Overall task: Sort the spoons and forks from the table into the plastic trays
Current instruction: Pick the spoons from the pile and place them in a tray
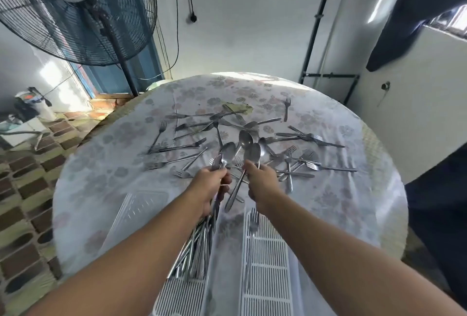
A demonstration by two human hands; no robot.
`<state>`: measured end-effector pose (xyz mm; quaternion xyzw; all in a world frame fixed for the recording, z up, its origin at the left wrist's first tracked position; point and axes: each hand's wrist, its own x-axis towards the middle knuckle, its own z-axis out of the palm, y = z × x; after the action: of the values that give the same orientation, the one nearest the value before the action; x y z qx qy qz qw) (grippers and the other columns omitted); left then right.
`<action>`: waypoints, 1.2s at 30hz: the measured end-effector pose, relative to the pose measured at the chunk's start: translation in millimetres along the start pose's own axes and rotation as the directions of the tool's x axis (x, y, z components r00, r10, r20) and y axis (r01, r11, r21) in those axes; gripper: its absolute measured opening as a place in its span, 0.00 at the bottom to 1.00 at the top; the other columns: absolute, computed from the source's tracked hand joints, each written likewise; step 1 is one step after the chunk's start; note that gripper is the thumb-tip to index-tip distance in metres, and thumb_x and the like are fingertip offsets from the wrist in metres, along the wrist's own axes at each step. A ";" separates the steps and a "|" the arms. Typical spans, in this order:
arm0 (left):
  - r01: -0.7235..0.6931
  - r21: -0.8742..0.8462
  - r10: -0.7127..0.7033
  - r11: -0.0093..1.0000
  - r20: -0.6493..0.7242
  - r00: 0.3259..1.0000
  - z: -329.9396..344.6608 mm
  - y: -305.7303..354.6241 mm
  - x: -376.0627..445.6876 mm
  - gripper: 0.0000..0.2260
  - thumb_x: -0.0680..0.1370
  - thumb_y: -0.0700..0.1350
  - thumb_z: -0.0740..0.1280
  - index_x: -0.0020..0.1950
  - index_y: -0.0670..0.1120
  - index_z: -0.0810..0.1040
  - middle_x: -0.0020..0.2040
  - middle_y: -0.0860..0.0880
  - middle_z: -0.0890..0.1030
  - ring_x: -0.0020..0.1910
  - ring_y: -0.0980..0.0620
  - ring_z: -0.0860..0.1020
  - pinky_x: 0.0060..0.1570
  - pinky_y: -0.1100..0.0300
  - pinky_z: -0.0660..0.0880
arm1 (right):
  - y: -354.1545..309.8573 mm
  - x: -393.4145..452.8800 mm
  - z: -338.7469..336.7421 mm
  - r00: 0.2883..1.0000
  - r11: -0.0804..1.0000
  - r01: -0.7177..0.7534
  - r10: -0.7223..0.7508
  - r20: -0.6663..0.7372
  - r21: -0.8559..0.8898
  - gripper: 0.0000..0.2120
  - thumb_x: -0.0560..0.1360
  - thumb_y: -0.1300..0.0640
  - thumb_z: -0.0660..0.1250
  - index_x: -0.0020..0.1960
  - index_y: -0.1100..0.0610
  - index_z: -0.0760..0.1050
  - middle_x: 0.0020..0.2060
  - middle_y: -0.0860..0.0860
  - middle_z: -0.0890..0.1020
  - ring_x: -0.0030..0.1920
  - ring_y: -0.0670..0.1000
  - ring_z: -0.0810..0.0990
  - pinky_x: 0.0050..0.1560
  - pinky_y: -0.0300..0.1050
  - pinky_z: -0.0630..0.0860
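A: Left hand [211,184] clamped round a bundle of spoons [222,159], handles trailing down over left tray [177,293]. Right hand [261,179] pinching more spoons [250,151], bowls up, above the pile.

B: Rest of cutlery?

A: Scattered forks [177,149] plus a few spoons mid-table [353,214], well apart from trays. Right tray [267,265] with one fork [252,227] so far.

B: Tips for the step?

A: Prob best to merge right-hand spoons into left bundle, bowls aligned, then lower handles-first into left tray w/o dropping. Keep forks out of the grab; tines tangle w/ handles nearby. Tight grip, slippery metal.
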<state>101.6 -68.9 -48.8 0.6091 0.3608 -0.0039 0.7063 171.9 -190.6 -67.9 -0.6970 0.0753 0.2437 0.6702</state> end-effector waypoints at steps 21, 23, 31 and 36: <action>0.057 -0.064 -0.063 0.996 -0.087 0.994 -53.2 -74.3 -12.4 0.05 0.83 0.40 0.65 0.53 0.40 0.79 0.36 0.42 0.83 0.28 0.47 0.78 0.30 0.58 0.73 | 65.1 -48.6 50.7 0.998 0.949 0.061 -0.055 0.029 -0.309 0.09 0.79 0.53 0.71 0.45 0.58 0.81 0.33 0.50 0.79 0.29 0.47 0.73 0.30 0.39 0.69; 0.084 -0.093 -0.085 0.992 -0.003 0.996 -60.4 -77.7 -12.0 0.06 0.84 0.40 0.65 0.57 0.40 0.80 0.43 0.40 0.86 0.34 0.44 0.83 0.35 0.52 0.78 | 64.8 -53.4 50.7 0.996 0.920 0.088 -0.094 0.002 -0.381 0.05 0.79 0.55 0.72 0.49 0.57 0.83 0.37 0.49 0.85 0.32 0.45 0.77 0.30 0.36 0.72; 0.117 0.018 -0.119 0.993 0.107 0.987 -103.8 -98.2 -19.2 0.05 0.82 0.38 0.67 0.57 0.39 0.79 0.44 0.41 0.87 0.37 0.42 0.85 0.40 0.47 0.82 | 82.6 -76.9 75.0 0.974 0.770 0.130 -0.217 -0.065 -0.625 0.05 0.77 0.55 0.73 0.43 0.53 0.83 0.36 0.47 0.85 0.36 0.47 0.80 0.37 0.41 0.74; 0.114 0.053 -0.118 0.992 0.088 0.989 -111.6 -107.8 -26.8 0.04 0.82 0.37 0.68 0.54 0.39 0.81 0.45 0.40 0.87 0.38 0.42 0.86 0.43 0.46 0.83 | 87.3 -82.6 90.3 0.978 0.663 0.109 -0.205 -0.039 -0.741 0.09 0.80 0.50 0.68 0.43 0.52 0.79 0.32 0.44 0.77 0.34 0.47 0.76 0.34 0.43 0.69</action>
<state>-22.6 -12.1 -127.2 0.6030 0.3630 -0.0815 0.7057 40.8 -129.1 -108.4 -0.9242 -0.0495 0.1524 0.3467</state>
